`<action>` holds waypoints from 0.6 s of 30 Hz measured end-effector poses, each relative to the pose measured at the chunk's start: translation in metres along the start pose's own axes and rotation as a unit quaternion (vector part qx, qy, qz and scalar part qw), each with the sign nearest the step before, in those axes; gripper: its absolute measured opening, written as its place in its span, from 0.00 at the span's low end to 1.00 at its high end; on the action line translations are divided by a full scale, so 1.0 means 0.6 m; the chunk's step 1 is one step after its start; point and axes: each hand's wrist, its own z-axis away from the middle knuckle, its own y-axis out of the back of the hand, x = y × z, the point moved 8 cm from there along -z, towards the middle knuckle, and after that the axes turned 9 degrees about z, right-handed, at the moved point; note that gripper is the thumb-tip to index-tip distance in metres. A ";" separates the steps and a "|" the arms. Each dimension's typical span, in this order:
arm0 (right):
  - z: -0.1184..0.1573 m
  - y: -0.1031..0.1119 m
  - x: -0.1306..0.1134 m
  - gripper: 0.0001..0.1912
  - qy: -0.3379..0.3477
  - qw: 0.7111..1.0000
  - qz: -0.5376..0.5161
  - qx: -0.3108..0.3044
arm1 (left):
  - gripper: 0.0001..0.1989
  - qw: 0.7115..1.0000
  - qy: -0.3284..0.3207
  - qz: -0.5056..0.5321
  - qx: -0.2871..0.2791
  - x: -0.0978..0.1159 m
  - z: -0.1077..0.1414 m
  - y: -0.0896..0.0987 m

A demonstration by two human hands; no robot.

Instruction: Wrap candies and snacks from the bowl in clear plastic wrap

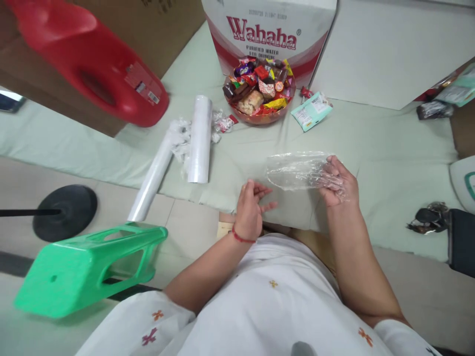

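Note:
A clear, crinkled plastic bag [293, 170] stretches leftward from my right hand [339, 183], whose fingers are closed round its gathered end. Beside the bag's lower left side, my left hand [252, 205], with a red string at the wrist, has its fingers apart and holds nothing. Farther off, in front of the Wahaha box, stands a red bowl [256, 118] heaped with wrapped snacks. One white plastic roll [200, 141] lies left of the bowl, and a second roll [151, 180] slants over the table's near edge beside crumpled film [180, 138].
A Wahaha carton [269, 24] and a large red jug [107, 74] stand at the back. Right of the bowl lies a mint packet [311, 111]. A green plastic stool [89, 269] is at lower left. Keys [428, 217] lie at the right by a black object [462, 242].

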 end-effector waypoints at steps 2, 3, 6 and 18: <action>-0.001 0.005 0.006 0.17 0.000 1.000 -0.015 0.021 | 0.28 0.996 0.073 0.008 -0.054 -0.029 0.027 -0.009; 0.000 0.005 0.012 0.18 -0.002 0.999 -0.020 0.030 | 0.30 0.991 0.100 0.019 -0.084 -0.038 0.035 -0.019; 0.009 0.006 0.029 0.21 0.002 0.998 -0.020 0.054 | 0.27 0.976 0.138 0.068 -0.155 -0.043 0.028 -0.060; 0.034 0.071 -0.010 0.09 0.128 0.945 0.238 0.183 | 0.18 0.978 0.139 -0.102 -0.118 -0.043 -0.025 -0.038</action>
